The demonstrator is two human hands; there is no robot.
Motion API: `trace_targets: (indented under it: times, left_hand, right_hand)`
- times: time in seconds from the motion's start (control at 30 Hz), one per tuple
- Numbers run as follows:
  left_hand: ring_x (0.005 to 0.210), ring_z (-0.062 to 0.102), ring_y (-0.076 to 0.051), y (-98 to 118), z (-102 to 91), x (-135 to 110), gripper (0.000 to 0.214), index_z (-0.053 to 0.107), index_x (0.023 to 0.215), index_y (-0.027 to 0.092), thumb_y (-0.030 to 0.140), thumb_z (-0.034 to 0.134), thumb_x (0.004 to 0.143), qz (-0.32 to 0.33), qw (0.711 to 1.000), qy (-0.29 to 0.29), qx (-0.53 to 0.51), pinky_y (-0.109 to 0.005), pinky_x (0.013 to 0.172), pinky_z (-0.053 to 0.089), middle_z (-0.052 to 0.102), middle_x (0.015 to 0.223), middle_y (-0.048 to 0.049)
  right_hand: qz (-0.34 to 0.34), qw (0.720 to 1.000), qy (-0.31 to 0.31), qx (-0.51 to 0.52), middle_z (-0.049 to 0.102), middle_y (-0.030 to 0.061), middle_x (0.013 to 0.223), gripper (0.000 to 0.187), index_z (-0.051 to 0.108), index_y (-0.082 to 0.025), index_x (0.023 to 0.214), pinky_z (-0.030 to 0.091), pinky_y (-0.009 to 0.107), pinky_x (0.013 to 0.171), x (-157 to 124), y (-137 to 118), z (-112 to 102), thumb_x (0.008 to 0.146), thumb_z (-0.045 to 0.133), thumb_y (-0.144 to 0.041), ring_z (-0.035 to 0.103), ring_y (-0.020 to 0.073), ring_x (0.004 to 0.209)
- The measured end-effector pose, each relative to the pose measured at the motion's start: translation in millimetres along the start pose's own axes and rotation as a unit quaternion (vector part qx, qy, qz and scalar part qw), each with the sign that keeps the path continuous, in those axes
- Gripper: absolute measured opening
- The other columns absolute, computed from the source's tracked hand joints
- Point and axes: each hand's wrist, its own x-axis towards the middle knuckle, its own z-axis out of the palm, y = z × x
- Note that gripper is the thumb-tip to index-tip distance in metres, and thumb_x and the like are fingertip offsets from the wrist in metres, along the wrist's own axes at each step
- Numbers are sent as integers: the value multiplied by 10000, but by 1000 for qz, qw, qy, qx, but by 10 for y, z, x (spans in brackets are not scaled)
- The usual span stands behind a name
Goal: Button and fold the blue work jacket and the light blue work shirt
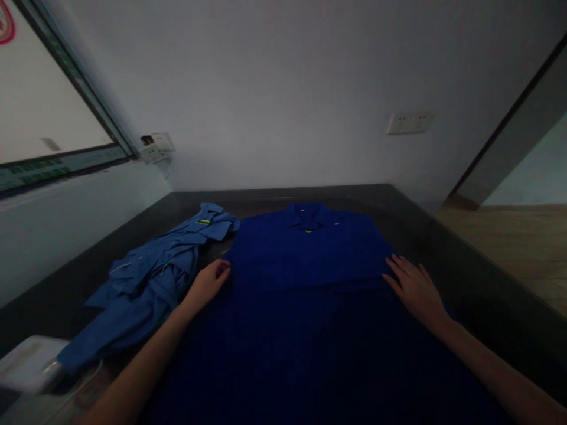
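A white, rounded device (27, 363) is seen nearest the camera at the lower left corner, with a thin pale cable (77, 386) trailing beside it. The dark blue collared work shirt (305, 295) is spread flat on the dark tabletop (460, 277), filling the middle of the view from the near edge to the collar at the far end. The left hand (207, 284) is placed at the shirt's left edge, its fingers curled loosely against the cloth; whether a fold is pinched there cannot be told. The right hand (414, 286) is laid flat on the shirt's right side, fingers extended and slightly spread, nothing being grasped. A horizontal fold line in the shirt is visible between the two hands (the light is dim, so finer detail is lost). Just left of the shirt, a lighter blue work garment with a small yellow-green patch (155, 277) is heaped in a crumpled pile, touching the dark shirt near its shoulder. Farther back, a double white wall socket (410, 122) is mounted on the pale wall, and another socket plate (157, 147) is fixed in the left corner below a framed board (48, 106)
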Motion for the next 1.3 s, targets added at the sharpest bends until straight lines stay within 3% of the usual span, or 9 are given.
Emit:
trace_targets:
  times: [0.13,0.27,0.37,0.5,0.73,0.93,1.07,1.17,1.3]
  left_hand:
    - [785,616,-191,111,116,-119,435,495,1183,175,416,467,822,-2,999,-8,-49,-317,753,473,631,874,-40]
    - [735,598,-169,221,174,-150,550,421,1289,172,369,518,785,-4,995,2,-98,-295,714,471,598,827,-14]
    - [699,574,-154,194,140,-168,496,467,1237,169,364,514,783,9,992,9,-129,-278,693,458,562,749,15]
    - [636,541,-138,142,65,-205,429,527,1163,186,386,500,785,23,987,-2,-157,-246,619,427,523,688,37]
    - [621,540,-153,114,101,-243,341,581,1124,189,279,444,825,56,995,-72,-48,-274,626,433,536,675,14]
    - [1120,517,-264,172,153,-267,335,609,1164,242,318,432,890,145,984,61,83,-451,948,425,571,1187,-98]
    - [1372,306,-264,210,228,-319,466,382,1402,362,387,369,937,229,962,-17,149,-515,1097,280,312,1513,-24]
    - [1413,225,-263,177,279,-338,531,212,1451,410,456,348,940,251,947,-78,187,-530,1108,255,219,1545,4]
    - [1417,205,-268,129,282,-325,545,154,1453,420,481,332,942,247,945,-93,192,-539,1106,255,187,1545,15]
  right_hand:
    - [-28,998,7,59,462,123,1408,563,499,-145,1331,225,517,1105,289,-264,-157,948,251,-475,357,256,1338]
    - [-53,991,-20,121,429,120,1435,543,499,-154,1340,279,454,1094,766,-825,-255,956,280,-470,351,245,1344]
    - [-78,984,-69,146,425,121,1438,545,483,-162,1358,285,448,1090,1039,-1318,-214,964,273,-475,352,245,1342]
    - [-94,973,-153,145,328,80,1502,560,408,-270,1407,226,572,1078,1143,-1746,-13,944,280,-558,258,293,1385]
    - [-110,967,-200,112,189,32,1554,609,259,-334,1460,72,592,1108,1072,-1759,222,925,217,-621,106,279,1430]
    - [-126,968,-174,129,184,49,1554,649,297,-325,1451,92,638,1084,1058,-1999,41,902,221,-662,102,310,1427]
    - [-174,957,-177,148,210,33,1548,633,286,-342,1451,93,622,1095,950,-2205,30,909,189,-655,133,288,1425]
    - [-179,955,-189,144,213,32,1546,636,270,-342,1456,72,617,1101,901,-2241,75,909,186,-655,136,290,1424]
    - [-179,955,-188,145,201,31,1549,638,263,-339,1459,61,605,1107,906,-2217,100,911,174,-653,129,288,1425]
